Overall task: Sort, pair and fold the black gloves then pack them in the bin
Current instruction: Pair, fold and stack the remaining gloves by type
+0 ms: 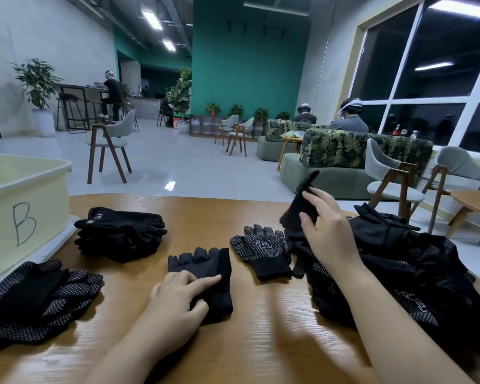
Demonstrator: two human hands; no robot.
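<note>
**Sorting stage: seeking the mate of a plain black glove while the first of the pair is held flat on the counter.**

The left hand (178,293) rests on a plain fingerless glove (205,275) at the centre of the counter (261,342), forefinger extended across the fabric and the other fingers curled loosely upon it. The right hand (327,231) pinches a lifted glove (299,206) above the unsorted heap (399,267), near a dotted glove (263,249) lying flat. Sorted stacks lie to the left: one plain (122,234), one dotted (39,295), both beside the bin (25,189) marked B, whose contents cannot be seen. Good practice, by judgement: confirm that the lifted glove matches in type, lay it cuff to cuff on the pinned one, smooth both, then fold.
</note>
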